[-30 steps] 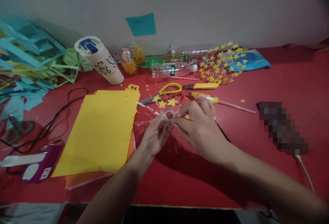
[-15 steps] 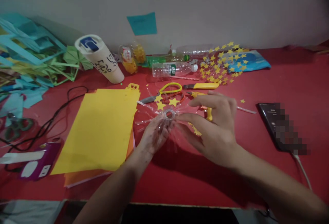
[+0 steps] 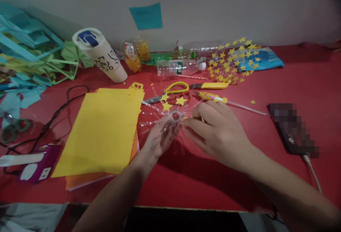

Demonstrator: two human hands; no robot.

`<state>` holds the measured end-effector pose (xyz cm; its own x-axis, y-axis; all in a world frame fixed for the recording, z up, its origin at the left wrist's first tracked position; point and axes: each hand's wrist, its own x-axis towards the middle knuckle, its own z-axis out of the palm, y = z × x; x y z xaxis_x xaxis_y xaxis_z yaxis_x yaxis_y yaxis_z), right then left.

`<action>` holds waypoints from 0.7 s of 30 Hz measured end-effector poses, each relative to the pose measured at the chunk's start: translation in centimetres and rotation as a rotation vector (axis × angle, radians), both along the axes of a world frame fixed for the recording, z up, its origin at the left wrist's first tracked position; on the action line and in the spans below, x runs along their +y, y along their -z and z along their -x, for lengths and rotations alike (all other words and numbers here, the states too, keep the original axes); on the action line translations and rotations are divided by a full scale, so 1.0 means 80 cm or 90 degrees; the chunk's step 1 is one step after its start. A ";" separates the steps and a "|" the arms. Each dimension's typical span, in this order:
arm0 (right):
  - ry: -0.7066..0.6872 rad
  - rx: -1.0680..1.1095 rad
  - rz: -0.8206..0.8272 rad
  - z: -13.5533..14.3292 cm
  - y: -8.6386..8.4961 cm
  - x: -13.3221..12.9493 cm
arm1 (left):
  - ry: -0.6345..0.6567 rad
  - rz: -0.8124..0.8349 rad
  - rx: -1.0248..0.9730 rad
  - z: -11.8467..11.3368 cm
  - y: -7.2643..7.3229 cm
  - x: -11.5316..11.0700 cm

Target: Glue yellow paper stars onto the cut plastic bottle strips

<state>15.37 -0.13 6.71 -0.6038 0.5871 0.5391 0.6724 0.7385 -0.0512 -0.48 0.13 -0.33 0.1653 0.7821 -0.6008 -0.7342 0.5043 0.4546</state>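
A clear plastic bottle top (image 3: pixel 176 116), cut into thin strips that fan out all round, rests in my left hand (image 3: pixel 160 136), whose fingers are closed about it below the neck ring. Yellow paper stars (image 3: pixel 181 101) sit on strips at its far side. My right hand (image 3: pixel 215 132) is at the right of the neck, thumb and fingers pinched together among the strips. What lies in that pinch is too small to make out. Just beyond stand yellow-handled scissors (image 3: pixel 177 87), partly behind the strips, and a yellow glue gun (image 3: pixel 211 97) with a clear glue stick.
Yellow paper sheets (image 3: pixel 101 132) lie left. A white tumbler (image 3: pixel 102 56), plastic bottles (image 3: pixel 178 68), a yellow cutter (image 3: pixel 214 85) and another star-covered piece (image 3: pixel 234 61) are farther back. On the right is a phone (image 3: pixel 285 132) with a cable; green scissors (image 3: pixel 16 129) lie far left.
My right hand's fingers have come together from a spread pose, moving down and left to the strips. The glue gun is more exposed now. My left hand keeps its hold.
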 end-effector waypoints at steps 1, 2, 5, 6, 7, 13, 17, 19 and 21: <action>0.000 -0.006 0.001 0.000 0.001 0.001 | 0.006 -0.009 -0.004 0.000 0.001 0.000; -0.004 -0.010 0.000 0.000 0.001 0.001 | 0.012 -0.023 -0.010 0.001 0.002 0.000; -0.017 -0.027 -0.015 -0.001 0.001 0.002 | 0.019 -0.062 -0.022 0.003 0.007 -0.001; -0.013 -0.037 -0.026 -0.001 0.001 0.003 | 0.015 -0.070 -0.025 0.003 0.009 -0.001; -0.007 -0.048 -0.042 -0.001 0.002 0.003 | 0.010 -0.074 -0.028 0.003 0.010 -0.002; 0.033 -0.065 -0.144 0.007 0.016 0.007 | 0.019 -0.052 -0.048 0.004 0.010 -0.003; 0.047 -0.039 -0.151 0.011 0.026 0.008 | 0.023 -0.052 -0.059 0.003 0.009 -0.003; 0.069 -0.019 -0.154 0.012 0.029 0.008 | 0.011 -0.046 -0.059 0.002 0.011 -0.003; 0.088 -0.004 -0.158 0.014 0.031 0.007 | 0.003 -0.041 -0.058 0.001 0.015 -0.004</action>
<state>14.25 0.44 4.23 -0.5311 0.5146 0.6731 0.7670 0.6296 0.1238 -0.53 -0.18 -1.49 0.2206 0.8180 -0.5312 -0.7718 0.4794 0.4177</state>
